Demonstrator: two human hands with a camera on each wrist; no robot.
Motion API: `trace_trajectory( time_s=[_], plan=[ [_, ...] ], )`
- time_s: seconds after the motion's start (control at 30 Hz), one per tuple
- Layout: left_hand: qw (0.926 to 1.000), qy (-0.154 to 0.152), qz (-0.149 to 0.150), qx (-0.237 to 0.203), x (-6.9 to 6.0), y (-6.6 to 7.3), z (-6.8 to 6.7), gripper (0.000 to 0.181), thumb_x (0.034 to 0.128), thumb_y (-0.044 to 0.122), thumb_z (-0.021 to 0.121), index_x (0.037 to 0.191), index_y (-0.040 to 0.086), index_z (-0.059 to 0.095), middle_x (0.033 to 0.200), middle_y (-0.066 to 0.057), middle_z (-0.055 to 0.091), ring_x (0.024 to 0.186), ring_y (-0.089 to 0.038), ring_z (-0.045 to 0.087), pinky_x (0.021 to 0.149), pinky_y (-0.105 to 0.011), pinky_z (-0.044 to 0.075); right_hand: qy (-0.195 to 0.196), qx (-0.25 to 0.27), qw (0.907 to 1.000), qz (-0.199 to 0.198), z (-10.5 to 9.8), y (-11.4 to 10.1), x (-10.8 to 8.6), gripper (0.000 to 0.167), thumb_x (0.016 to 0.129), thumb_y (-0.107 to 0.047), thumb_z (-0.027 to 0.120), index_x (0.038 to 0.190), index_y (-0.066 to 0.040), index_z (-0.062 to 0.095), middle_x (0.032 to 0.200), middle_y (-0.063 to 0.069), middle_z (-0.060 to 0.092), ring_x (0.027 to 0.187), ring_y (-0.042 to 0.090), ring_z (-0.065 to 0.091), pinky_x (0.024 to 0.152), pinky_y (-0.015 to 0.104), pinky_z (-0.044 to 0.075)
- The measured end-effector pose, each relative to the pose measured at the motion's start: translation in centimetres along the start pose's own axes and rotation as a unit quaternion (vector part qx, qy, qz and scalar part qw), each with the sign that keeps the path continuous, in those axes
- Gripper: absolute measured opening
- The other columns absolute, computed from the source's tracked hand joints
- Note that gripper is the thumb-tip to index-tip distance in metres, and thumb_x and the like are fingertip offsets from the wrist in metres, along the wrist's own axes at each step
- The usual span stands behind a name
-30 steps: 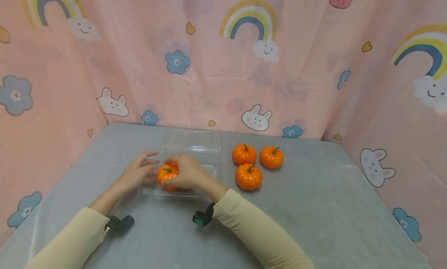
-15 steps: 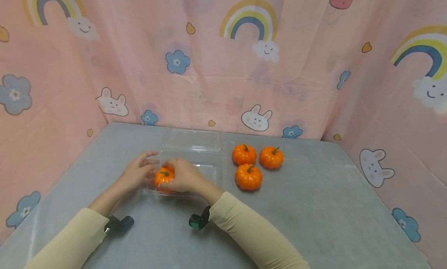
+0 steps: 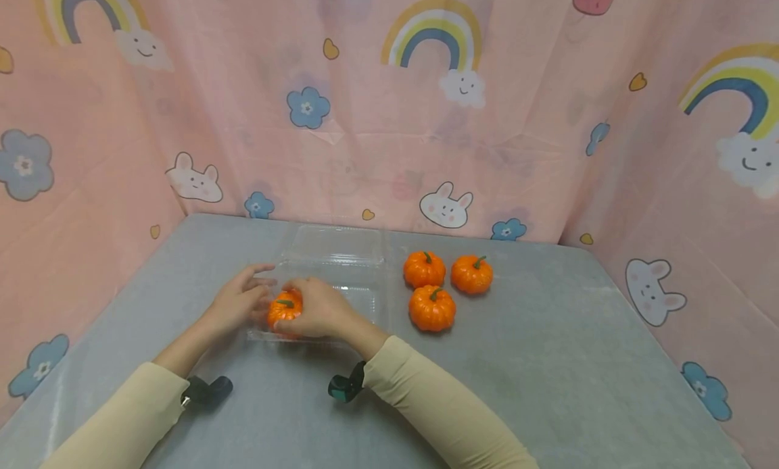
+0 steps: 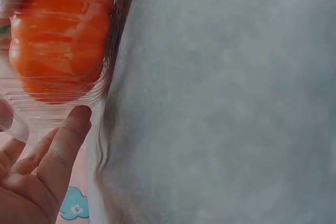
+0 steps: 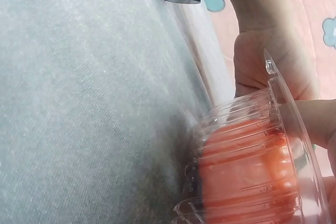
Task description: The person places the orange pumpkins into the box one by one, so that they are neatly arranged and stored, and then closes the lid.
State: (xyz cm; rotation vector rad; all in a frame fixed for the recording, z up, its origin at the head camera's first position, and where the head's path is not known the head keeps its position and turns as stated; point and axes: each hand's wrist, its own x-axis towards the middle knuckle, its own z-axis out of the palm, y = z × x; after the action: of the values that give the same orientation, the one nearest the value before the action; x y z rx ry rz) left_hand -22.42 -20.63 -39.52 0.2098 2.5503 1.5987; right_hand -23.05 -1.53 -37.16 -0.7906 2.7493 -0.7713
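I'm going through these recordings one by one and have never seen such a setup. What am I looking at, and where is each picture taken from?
There is no machine here: a person works with two bare hands. The wide picture comes from a camera worn on the head; the two close ones come from a camera on each wrist. On the grey table stands an open, clear plastic container, its lid folded back. The right hand holds an orange pumpkin inside it. The left hand is at the container's left side, fingers extended. To the right sit three more pumpkins with green stems.
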Motion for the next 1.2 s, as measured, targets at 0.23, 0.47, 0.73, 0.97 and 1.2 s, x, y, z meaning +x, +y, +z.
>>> trace_trajectory(
  time_s=[0.23,0.47,0.73,0.97,1.2],
  plan=[
    [1.0,0.002,0.001,0.001,0.1,-0.1,0.0,0.052,0.0991,0.013,0.04,0.149,0.009,0.028,0.144,-0.028,0.044,0.114,-0.042,0.06,0.082,-0.041,0.059,0.006,-0.002,1.0,-0.006,0.1,0.0,-0.1,0.059,0.078,-0.043,0.071,0.129,-0.017,0.057,0.11,-0.001,0.062,0.089,0.009,0.054,0.074,0.02,0.047],
    [0.9999,0.003,0.011,0.007,0.1,-0.2,0.0,0.051,0.0997,0.014,0.041,0.148,0.007,0.029,0.142,-0.029,0.045,0.113,-0.042,0.06,0.081,-0.041,0.059,0.007,0.002,1.0,0.006,0.2,0.2,-0.4,0.067,0.079,-0.05,0.067,0.136,-0.018,0.052,0.12,0.0,0.06,0.099,0.011,0.056,0.082,0.026,0.051],
    [0.9999,0.004,0.011,0.008,0.1,-0.3,0.0,0.05,0.1002,0.015,0.04,0.148,0.006,0.029,0.141,-0.03,0.045,0.113,-0.042,0.06,0.082,-0.041,0.059,0.016,-0.003,0.9998,0.013,-0.4,0.5,-1.1,0.074,0.078,-0.061,0.064,0.14,-0.024,0.049,0.134,0.004,0.055,0.111,0.022,0.055,0.088,0.04,0.053],
    [0.9999,0.004,0.007,0.014,0.0,0.1,0.0,0.05,0.1004,0.015,0.04,0.148,0.006,0.029,0.142,-0.03,0.045,0.112,-0.041,0.061,0.083,-0.04,0.058,0.03,0.002,0.9995,-0.002,-1.1,0.7,-2.0,0.075,0.077,-0.062,0.065,0.139,-0.024,0.05,0.137,0.004,0.054,0.116,0.023,0.055,0.092,0.043,0.052],
    [0.9998,0.003,-0.004,0.017,-0.1,0.2,0.0,0.051,0.1006,0.016,0.04,0.149,0.007,0.028,0.143,-0.029,0.044,0.112,-0.041,0.061,0.083,-0.042,0.058,0.035,-0.007,0.9992,-0.016,-1.9,0.9,-3.1,0.073,0.078,-0.059,0.065,0.14,-0.025,0.049,0.136,0.005,0.056,0.118,0.022,0.055,0.093,0.042,0.051]
  ],
)
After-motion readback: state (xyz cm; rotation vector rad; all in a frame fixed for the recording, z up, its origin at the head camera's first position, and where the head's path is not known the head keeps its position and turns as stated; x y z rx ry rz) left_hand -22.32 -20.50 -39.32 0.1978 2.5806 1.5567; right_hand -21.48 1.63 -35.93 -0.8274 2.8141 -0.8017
